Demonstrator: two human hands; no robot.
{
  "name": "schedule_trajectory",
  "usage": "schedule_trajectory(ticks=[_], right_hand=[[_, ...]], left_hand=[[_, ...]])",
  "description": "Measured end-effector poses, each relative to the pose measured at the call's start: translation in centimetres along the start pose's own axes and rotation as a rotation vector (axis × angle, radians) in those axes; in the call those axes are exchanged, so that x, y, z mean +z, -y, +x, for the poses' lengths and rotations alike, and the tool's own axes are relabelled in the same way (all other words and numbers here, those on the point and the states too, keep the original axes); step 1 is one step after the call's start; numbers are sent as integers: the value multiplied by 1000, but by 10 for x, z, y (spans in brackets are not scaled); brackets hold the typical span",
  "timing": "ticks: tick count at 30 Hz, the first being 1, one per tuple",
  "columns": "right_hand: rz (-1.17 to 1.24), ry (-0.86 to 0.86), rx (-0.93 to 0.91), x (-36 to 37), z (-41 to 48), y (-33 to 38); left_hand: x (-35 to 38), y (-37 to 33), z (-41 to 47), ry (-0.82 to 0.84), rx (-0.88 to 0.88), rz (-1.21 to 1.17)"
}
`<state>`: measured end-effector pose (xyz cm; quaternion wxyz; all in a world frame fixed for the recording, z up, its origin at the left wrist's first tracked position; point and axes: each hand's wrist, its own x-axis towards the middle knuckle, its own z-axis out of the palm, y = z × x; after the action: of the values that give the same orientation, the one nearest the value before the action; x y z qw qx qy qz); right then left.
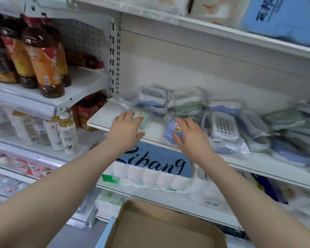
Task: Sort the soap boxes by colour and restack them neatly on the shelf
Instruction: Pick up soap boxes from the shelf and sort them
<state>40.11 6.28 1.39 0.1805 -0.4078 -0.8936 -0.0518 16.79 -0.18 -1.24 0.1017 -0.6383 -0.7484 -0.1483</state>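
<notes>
Plastic-wrapped soap boxes in blue, green and white lie on the white shelf point(104, 120). My left hand point(126, 127) rests with spread fingers on a green soap box point(145, 117) near the shelf's left front. My right hand point(190, 136) touches a blue soap box point(170, 130) at the front edge, fingers extended over it. Behind them stand a blue stack point(151, 102) and a green stack point(186, 104), each topped by a white slotted box. A white slotted box point(223, 127) lies to the right, amid a loose heap of blue and green boxes point(286, 133).
An open cardboard box point(161, 228) sits below my arms. Toilet-paper packs point(156, 167) fill the shelf underneath. Tea bottles point(43, 58) and white drink bottles point(66, 135) stand on the shelves to the left. A shelf with packaged goods hangs overhead.
</notes>
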Motion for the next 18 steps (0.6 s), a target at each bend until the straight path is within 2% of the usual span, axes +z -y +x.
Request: schedule_trajectory(ticks=[9, 13, 18], right_hand=[[-122, -9, 103, 12, 78, 20], [-142, 12, 110, 25, 138, 41], [-245, 220, 250, 55, 201, 41]], left_hand=[[19, 34, 44, 140, 81, -75], [22, 54, 49, 133, 142, -133], [21, 76, 59, 87, 222, -110]])
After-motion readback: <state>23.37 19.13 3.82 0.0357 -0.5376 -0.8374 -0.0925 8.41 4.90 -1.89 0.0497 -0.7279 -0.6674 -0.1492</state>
